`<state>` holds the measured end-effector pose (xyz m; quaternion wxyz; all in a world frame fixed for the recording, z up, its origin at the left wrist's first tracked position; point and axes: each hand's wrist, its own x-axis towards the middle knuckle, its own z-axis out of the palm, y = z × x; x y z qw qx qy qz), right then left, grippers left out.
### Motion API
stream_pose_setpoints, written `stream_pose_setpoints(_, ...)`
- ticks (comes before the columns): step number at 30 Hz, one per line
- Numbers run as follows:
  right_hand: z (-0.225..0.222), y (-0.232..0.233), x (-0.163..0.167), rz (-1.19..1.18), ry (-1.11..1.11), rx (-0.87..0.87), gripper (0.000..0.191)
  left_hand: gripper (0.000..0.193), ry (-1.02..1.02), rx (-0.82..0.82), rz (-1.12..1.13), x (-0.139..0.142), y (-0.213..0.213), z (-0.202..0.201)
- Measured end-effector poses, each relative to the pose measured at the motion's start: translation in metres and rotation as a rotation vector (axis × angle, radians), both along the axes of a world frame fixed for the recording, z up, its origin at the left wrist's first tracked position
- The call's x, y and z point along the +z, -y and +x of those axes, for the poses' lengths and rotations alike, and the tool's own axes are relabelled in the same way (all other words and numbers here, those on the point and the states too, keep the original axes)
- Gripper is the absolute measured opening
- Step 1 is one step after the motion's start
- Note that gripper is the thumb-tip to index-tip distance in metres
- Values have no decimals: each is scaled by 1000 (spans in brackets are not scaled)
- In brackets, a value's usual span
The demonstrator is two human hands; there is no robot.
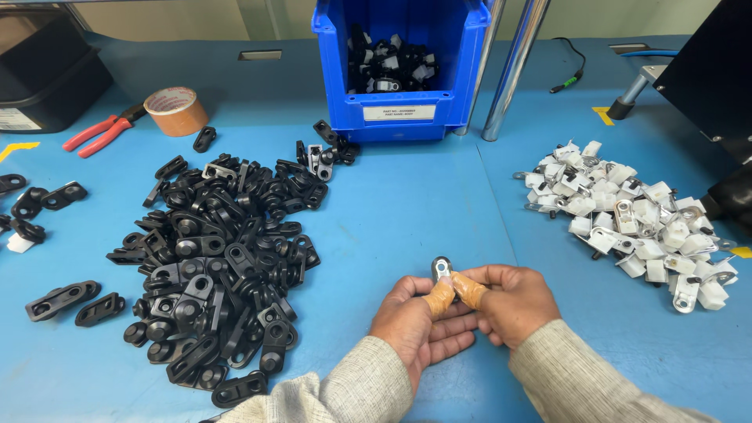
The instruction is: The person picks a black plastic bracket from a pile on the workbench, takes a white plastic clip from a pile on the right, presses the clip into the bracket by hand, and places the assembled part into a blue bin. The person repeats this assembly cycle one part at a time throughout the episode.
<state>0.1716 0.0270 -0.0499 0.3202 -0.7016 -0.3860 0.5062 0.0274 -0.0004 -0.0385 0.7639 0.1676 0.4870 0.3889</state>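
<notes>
Both hands' grip (pixel 450 291) on small part (pixel 442 269)

Free room: bare desk (pixel 407 211) ahead of my hands, a lane running up to the blue bin (pixel 399 66). Left side: black pile (pixel 223 258), just beside my left hand (pixel 415 321). Right side: white pile (pixel 627 215), apart from my right hand (pixel 509 301). Rear: two metal posts (pixel 509 66) beside the bin.
</notes>
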Motion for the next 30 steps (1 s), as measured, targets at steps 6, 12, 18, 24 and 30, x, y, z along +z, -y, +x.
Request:
stream_pose_setpoints(6,-3,9,-6,43,-47,-71,27,28,-126,49,-36,6,-1,7)
stream_pose_setpoints(12,7,36,-6,-29,68,127,37,30,-124,63,-52,6,-1,9)
stream_pose_setpoints(18,25,13,2,126,-90,104,33,28,-56,5,-28,-6,-7,5)
stream_pose_setpoints(24,25,-25,-1,118,-77,149,24,23,-199,-110,63,-11,-10,9)
stream_pose_setpoints(30,8,-24,-14,166,78,-48,23,25,-323,-86,92,-5,-9,16)
